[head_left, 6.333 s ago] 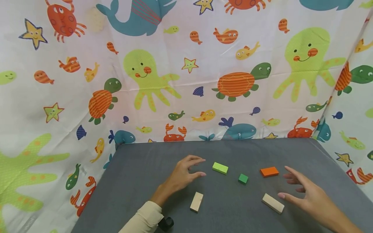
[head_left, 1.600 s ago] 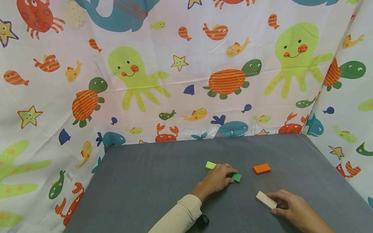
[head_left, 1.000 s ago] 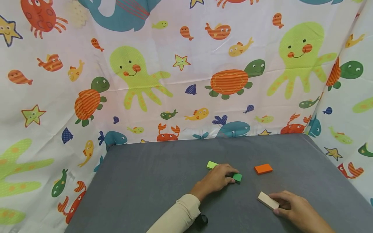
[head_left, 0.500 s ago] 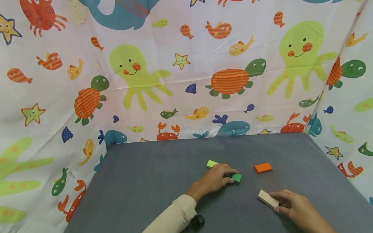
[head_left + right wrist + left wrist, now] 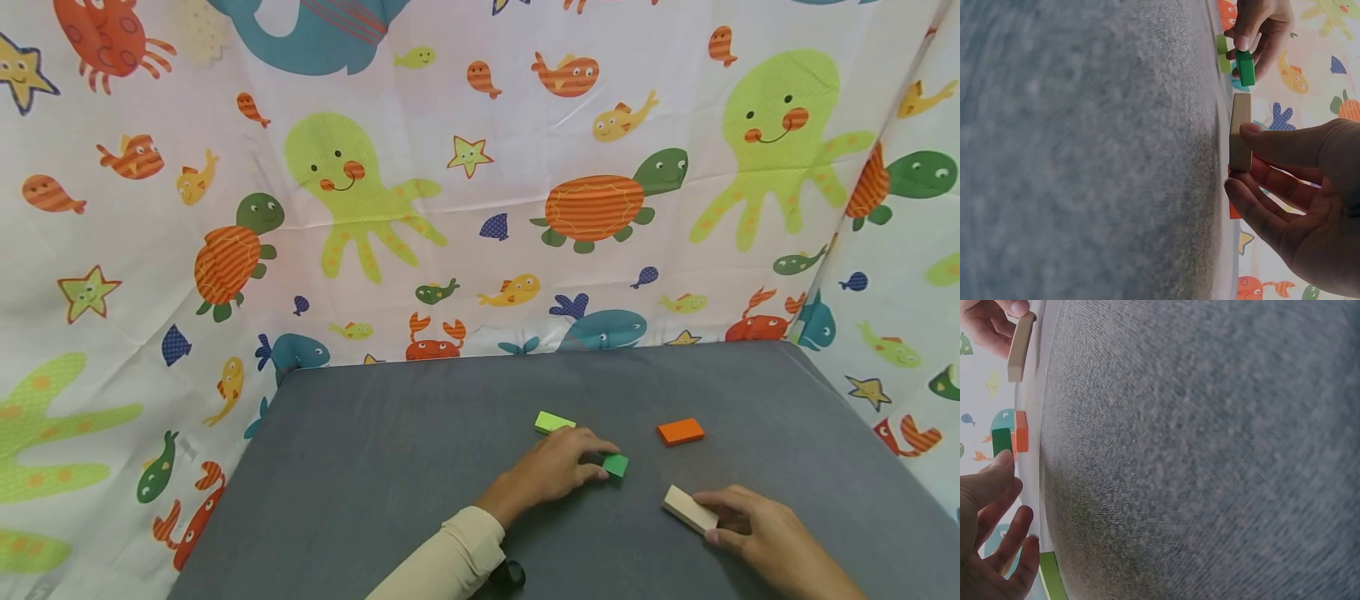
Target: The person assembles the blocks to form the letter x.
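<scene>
My left hand [image 5: 551, 471] pinches a small dark green block [image 5: 616, 465] between thumb and fingers. In the left wrist view the green block [image 5: 1002, 442] shows above the thumb tip, raised off the grey cloth. Over on the right, my right hand [image 5: 765, 533] grips the near end of a plain wooden block [image 5: 690, 509], thumb on one side. Whether this wooden block [image 5: 1240, 119] still touches the cloth I cannot tell. Just behind the left hand lies a lime green block [image 5: 553, 421], partly covered by it.
An orange block [image 5: 680, 432] lies flat beyond the wooden one. Grey cloth [image 5: 375, 450] covers the table. A curtain [image 5: 450, 250] with printed sea animals hangs along the back and sides. A black round device [image 5: 508, 575] sits under the left wrist.
Both hands, apart from the blocks at first, now hold the green and wooden blocks. The green block has lately risen and tilted slightly. A second wooden block at left is no longer visible.
</scene>
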A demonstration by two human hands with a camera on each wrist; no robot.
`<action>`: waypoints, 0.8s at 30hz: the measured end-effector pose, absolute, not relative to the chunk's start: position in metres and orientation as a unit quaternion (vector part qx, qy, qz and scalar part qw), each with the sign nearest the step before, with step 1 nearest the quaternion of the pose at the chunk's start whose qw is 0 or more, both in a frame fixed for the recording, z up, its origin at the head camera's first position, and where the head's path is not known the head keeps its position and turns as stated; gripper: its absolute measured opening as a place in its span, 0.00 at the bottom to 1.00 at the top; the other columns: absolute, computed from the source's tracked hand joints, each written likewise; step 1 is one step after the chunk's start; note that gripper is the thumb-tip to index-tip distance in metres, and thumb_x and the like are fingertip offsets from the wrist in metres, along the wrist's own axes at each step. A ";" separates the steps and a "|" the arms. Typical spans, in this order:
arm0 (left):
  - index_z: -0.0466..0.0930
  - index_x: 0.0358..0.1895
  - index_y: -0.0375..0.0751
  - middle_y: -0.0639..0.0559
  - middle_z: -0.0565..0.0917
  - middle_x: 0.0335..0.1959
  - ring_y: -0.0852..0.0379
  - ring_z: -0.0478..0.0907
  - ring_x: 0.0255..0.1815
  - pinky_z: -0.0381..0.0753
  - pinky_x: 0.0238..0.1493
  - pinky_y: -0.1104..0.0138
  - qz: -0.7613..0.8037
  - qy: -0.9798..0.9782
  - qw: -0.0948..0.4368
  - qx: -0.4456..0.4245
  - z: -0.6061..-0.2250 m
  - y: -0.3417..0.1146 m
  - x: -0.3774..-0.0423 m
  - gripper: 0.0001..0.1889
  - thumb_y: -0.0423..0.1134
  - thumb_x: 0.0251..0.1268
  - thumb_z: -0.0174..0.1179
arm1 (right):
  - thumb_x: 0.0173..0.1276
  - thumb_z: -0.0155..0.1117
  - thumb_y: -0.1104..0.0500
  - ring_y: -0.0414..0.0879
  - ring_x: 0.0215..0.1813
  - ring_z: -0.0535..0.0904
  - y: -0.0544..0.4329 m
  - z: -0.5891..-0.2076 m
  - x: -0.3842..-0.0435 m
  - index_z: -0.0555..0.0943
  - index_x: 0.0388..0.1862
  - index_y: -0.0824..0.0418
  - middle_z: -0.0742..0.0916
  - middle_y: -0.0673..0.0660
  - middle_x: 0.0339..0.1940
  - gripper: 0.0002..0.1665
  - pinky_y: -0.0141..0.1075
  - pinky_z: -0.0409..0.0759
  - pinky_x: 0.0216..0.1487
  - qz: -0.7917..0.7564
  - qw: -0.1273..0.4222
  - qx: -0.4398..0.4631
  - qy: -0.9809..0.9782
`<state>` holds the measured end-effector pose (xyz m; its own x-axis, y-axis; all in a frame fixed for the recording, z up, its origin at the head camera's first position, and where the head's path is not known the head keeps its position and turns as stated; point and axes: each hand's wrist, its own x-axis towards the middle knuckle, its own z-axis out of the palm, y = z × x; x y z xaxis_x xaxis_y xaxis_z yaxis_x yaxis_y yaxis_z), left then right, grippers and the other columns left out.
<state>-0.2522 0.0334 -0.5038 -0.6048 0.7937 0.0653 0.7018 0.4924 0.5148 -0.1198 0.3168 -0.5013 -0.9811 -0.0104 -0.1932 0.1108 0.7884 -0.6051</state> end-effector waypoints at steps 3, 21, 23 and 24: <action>0.82 0.70 0.58 0.64 0.85 0.58 0.69 0.79 0.57 0.77 0.60 0.74 0.254 0.857 0.087 0.439 -0.503 0.033 -0.252 0.21 0.45 0.77 0.65 | 0.60 0.82 0.62 0.42 0.44 0.85 0.315 -0.500 -0.120 0.88 0.59 0.61 0.88 0.52 0.50 0.27 0.41 0.86 0.45 -0.322 0.088 0.027 0.942; 0.83 0.69 0.57 0.64 0.86 0.57 0.72 0.80 0.56 0.77 0.56 0.76 0.250 0.854 0.072 0.451 -0.501 0.027 -0.249 0.21 0.46 0.76 0.67 | 0.60 0.81 0.63 0.45 0.46 0.84 0.308 -0.490 -0.122 0.86 0.61 0.62 0.88 0.54 0.51 0.28 0.44 0.87 0.46 -0.321 0.080 0.006 0.944; 0.84 0.69 0.57 0.64 0.86 0.57 0.73 0.79 0.55 0.77 0.56 0.77 0.251 0.854 0.073 0.451 -0.501 0.027 -0.249 0.21 0.46 0.76 0.67 | 0.60 0.82 0.63 0.45 0.46 0.85 0.306 -0.489 -0.122 0.86 0.61 0.62 0.88 0.54 0.52 0.29 0.44 0.87 0.46 -0.322 0.083 0.009 0.943; 0.84 0.68 0.57 0.64 0.86 0.57 0.73 0.79 0.55 0.76 0.56 0.77 0.251 0.853 0.075 0.451 -0.501 0.027 -0.249 0.21 0.46 0.76 0.67 | 0.60 0.82 0.63 0.45 0.46 0.85 0.306 -0.489 -0.123 0.86 0.61 0.62 0.88 0.54 0.52 0.29 0.44 0.87 0.46 -0.323 0.082 0.008 0.943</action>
<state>-0.2489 0.0269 -0.5008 -0.5818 0.8073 0.0992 0.7325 0.4670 0.4954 -0.1226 0.3057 -0.4885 -0.9863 -0.0387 -0.1602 0.0675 0.7917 -0.6071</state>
